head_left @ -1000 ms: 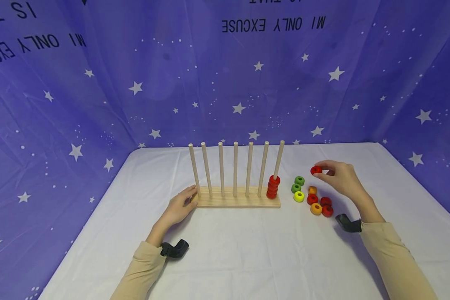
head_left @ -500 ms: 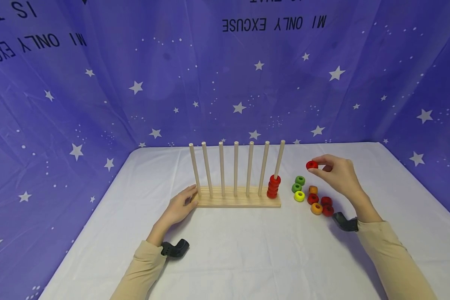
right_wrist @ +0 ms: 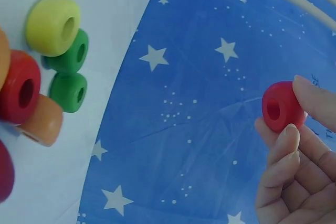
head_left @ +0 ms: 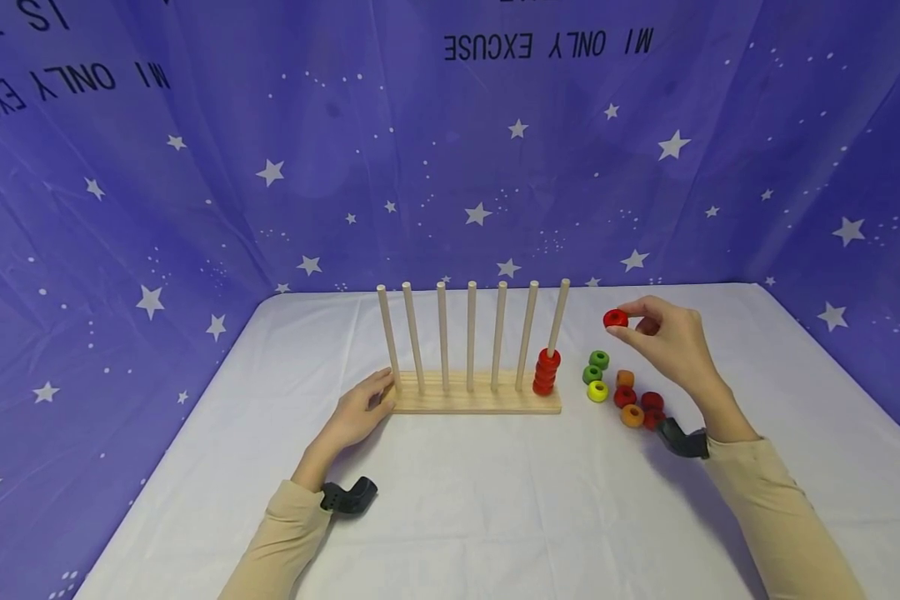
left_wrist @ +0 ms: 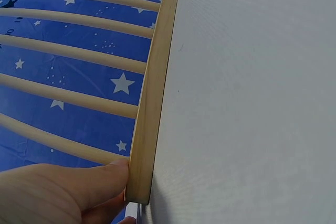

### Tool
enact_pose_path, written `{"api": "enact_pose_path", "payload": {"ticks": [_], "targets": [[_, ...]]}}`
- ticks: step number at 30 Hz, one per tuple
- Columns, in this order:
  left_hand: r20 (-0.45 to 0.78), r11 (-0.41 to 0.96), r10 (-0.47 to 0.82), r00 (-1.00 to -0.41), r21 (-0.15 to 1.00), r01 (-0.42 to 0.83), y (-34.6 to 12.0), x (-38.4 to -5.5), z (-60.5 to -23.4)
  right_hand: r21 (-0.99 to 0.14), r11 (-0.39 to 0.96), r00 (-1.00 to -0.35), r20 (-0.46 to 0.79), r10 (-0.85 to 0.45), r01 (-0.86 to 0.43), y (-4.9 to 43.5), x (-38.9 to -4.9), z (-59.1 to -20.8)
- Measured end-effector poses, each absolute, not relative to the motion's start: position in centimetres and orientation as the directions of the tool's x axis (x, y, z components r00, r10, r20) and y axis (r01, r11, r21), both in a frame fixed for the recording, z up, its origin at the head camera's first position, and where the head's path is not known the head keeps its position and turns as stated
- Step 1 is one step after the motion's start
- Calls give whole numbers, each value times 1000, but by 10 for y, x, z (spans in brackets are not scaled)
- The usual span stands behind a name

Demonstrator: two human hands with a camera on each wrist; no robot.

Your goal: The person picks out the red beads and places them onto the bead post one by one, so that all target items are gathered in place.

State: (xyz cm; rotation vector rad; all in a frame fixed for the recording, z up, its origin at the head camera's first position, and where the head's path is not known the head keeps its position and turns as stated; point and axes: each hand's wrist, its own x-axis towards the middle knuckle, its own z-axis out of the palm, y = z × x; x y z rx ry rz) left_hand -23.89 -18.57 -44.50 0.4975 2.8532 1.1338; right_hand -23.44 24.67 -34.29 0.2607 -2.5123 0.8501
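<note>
A wooden peg rack [head_left: 465, 403] with several upright pegs stands on the white table. Its rightmost peg [head_left: 559, 317] carries a stack of red beads [head_left: 546, 372]. My left hand [head_left: 358, 412] grips the rack's left end, its thumb [left_wrist: 107, 179] against the base in the left wrist view. To the right of the rack and above the table, my right hand [head_left: 671, 346] pinches a red bead [head_left: 615, 319] between thumb and fingertips. The right wrist view shows the hole of this held bead [right_wrist: 281, 107] facing the camera.
Right of the rack lie loose beads: green ones [head_left: 598, 360], a yellow one [head_left: 597, 392], orange ones [head_left: 632, 416] and red ones [head_left: 625, 397]. A purple star-patterned cloth [head_left: 420, 167] hangs behind and beside the table [head_left: 450, 517]. Each wrist wears a black camera mount [head_left: 352, 497].
My right hand has risen and moved left toward the rightmost peg, carrying the red bead. The left hand and the rack have stayed in place.
</note>
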Motion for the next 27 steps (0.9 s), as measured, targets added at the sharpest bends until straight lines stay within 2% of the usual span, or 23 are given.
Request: {"api": "enact_pose_path", "payload": {"ticks": [14, 27], "targets": [[89, 688, 306, -948, 667, 285, -185, -238, -444, -574, 748, -859, 512, 11, -333, 234, -234, -334], [93, 687, 305, -948, 668, 287, -185, -238, -443, -615, 678, -824, 567, 24, -403, 225, -235, -324]]}}
